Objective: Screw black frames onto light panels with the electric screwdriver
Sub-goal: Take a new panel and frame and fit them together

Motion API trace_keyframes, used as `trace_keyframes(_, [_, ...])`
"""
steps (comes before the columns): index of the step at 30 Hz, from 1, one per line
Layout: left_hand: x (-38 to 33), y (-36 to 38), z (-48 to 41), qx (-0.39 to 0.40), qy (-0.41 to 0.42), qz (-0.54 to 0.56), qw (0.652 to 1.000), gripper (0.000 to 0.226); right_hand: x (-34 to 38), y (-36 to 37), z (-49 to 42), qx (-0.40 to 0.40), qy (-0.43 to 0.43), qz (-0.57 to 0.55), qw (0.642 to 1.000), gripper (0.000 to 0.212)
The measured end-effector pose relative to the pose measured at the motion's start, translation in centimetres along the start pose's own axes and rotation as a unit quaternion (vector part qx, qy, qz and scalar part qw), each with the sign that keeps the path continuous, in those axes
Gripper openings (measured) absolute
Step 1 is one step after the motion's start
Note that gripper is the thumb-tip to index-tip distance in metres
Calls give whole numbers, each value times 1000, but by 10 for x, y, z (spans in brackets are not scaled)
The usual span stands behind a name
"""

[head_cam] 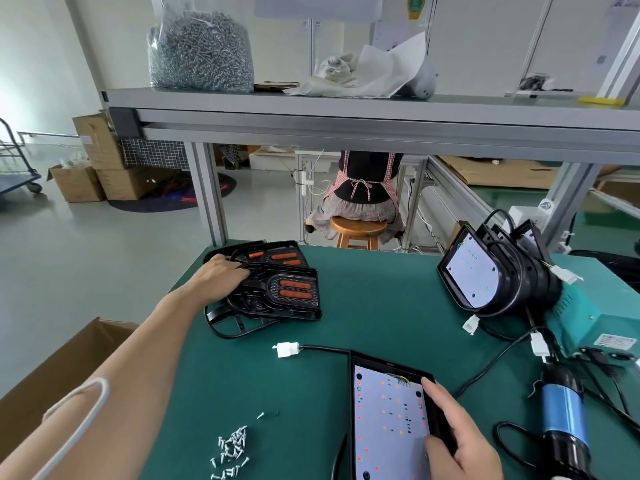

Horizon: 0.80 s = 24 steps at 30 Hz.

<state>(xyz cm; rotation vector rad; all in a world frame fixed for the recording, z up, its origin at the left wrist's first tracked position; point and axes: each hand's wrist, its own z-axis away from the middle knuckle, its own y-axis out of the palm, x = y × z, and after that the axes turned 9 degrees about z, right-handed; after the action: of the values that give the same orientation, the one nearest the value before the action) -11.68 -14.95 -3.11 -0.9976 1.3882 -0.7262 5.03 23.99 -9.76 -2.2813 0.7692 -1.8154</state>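
Note:
A light panel (388, 420) in a black housing lies flat at the table's near edge, its white board dotted with red and orange parts. My right hand (457, 441) holds its right rim, thumb on the board. My left hand (221, 277) reaches far left and grips the top black frame (277, 292) of a small stack; the frames carry orange reflectors. Loose screws (232, 452) lie in a heap near the front. The electric screwdriver (564, 414), blue and black, lies at the right edge.
Finished panels (485, 275) lean in a row at the far right beside a teal power box (595, 327). A white connector (285, 349) and black cables cross the green mat. A cardboard box (45, 375) stands left of the table. A shelf overhead holds a bag of screws (201, 50).

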Motion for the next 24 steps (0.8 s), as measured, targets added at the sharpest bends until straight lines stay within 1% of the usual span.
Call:
trace_keyframes(3, [-7, 6, 6, -26, -9, 61, 998, 18, 1, 1, 0, -10, 0, 6, 1000, 85])
trace_keyframes(5, [-14, 9, 9, -13, -36, 84, 996, 18, 2, 2, 0, -13, 3, 2, 1000, 86])
trace_keyframes(6, [-15, 11, 10, -23, -43, 107, 993, 18, 2, 3, 0, -12, 3, -1, 1000, 86])
trace_keyframes(8, [-23, 12, 12, -42, -86, 148, 984, 19, 3, 5, 0, -11, 13, -5, 1000, 84])
trace_keyframes(10, [-27, 15, 18, -40, -76, 129, 988, 22, 4, 4, 1, -5, 28, -7, 1000, 82])
trace_keyframes(11, [-28, 15, 19, -46, -65, 96, 992, 26, 5, 4, 1, 3, 35, -5, 999, 81])
trace_keyframes(13, [-30, 14, 21, -36, -93, 112, 989, 31, 7, 1, 3, 20, 46, -6, 999, 80])
trace_keyframes(15, [-35, 14, 27, -52, -120, 161, 978, 29, 9, -2, 4, 35, 54, -8, 998, 77])
trace_keyframes(18, [-44, 15, 39, -103, -139, 228, 958, 27, 9, -3, 3, 57, 56, 6, 997, 72])
trace_keyframes(21, [-56, 16, 51, -170, -147, 315, 922, 27, 11, -5, 3, 81, 62, 14, 995, 67])
trace_keyframes(24, [-67, 16, 67, -214, -168, 381, 884, 23, 16, -6, 1, 114, 59, 47, 991, 65])
